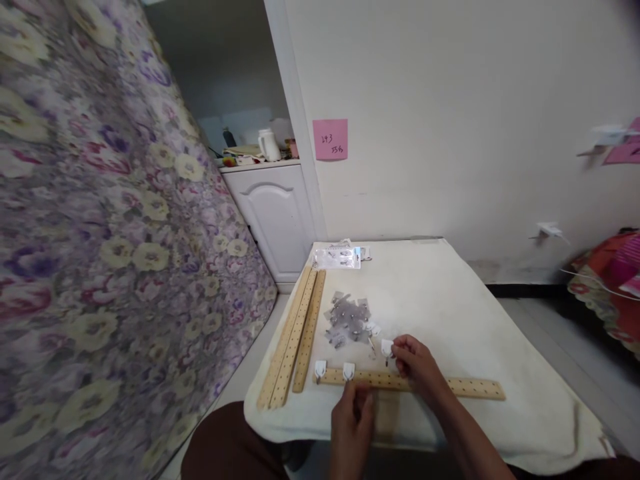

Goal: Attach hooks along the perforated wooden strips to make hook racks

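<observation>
My right hand (417, 363) pinches a white hook (387, 348) with a square backing and a small metal hook at its lower end, just above a wooden strip (475, 388) dotted with holes. Two more white hooks sit on this strip, one at its left end (321, 370) and one farther along (349, 371). My left hand (353, 408) is at the strip's front edge, just below the second hook. Its fingers are curled closed, and what they hold, if anything, is hidden. Beyond the strip lies a pile of small clear packets with metal hooks (349, 319).
Three more holed wooden strips (295, 340) lie lengthwise along the left side of the cloth-covered table (420, 287). Clear packaging (337, 257) rests at the far left corner. A floral curtain (125, 267) hangs to the left, and a wall (425, 133) stands behind.
</observation>
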`<state>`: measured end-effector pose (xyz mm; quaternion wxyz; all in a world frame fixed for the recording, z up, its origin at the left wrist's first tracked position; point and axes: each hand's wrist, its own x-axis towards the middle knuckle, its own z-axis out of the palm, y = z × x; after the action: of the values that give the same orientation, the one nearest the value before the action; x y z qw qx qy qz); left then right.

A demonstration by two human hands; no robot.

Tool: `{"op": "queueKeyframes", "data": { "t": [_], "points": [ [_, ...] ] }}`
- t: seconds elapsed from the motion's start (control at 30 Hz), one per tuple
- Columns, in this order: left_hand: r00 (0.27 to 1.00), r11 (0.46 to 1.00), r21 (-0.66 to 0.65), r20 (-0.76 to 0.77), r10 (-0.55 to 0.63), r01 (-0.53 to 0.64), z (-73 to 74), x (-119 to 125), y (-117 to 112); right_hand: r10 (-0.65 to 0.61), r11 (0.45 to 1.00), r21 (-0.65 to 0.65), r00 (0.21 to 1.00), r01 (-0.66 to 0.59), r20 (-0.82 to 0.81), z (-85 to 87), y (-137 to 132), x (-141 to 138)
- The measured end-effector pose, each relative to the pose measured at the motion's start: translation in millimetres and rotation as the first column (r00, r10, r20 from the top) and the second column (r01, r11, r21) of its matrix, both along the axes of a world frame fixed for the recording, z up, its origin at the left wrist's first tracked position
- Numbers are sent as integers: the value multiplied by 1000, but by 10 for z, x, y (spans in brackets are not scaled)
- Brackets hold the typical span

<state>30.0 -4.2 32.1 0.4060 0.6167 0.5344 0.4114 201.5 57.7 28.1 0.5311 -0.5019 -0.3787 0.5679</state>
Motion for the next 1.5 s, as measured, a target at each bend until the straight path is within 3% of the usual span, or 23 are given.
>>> {"op": "queueKeyframes", "data": {
  "t": [0.1,0.23,0.33,0.63,0.77,0.93,1.03,1.17,1.23,1.33,1.5],
  "points": [
    [976,990,-142,217,14,18,96,191,97,53,998,22,998,-52,-36,54,-94,-21],
    [936,982,-186,351,26,42,129,276,214,188,981,51,982,-187,1,107,-183,-19],
    [920,973,-217,391,8,83,77,279,249,249,967,54,968,-251,34,117,-222,-49],
    [848,912,-391,519,109,122,-106,350,200,227,973,9,969,-229,97,-4,-240,-102],
    [877,907,-407,468,107,107,-173,372,165,217,972,28,943,-232,253,-17,-258,-11],
    [891,877,-452,448,67,162,-306,401,118,215,961,49,852,-271,478,-33,-236,80],
    [907,897,-423,416,66,129,-334,387,85,188,965,47,809,-257,557,-41,-160,92],
    [975,954,-297,222,28,40,-280,322,35,147,965,69,735,-254,662,-24,-34,60],
    [999,989,-148,31,20,-15,-239,283,12,143,963,69,706,-262,694,-14,10,34],
    [978,999,46,-206,25,-15,-203,238,-15,165,958,43,671,-282,723,-15,45,1],
    [953,996,90,-303,15,13,-235,206,-23,187,957,11,642,-291,744,-51,66,-23]
  ]
}}
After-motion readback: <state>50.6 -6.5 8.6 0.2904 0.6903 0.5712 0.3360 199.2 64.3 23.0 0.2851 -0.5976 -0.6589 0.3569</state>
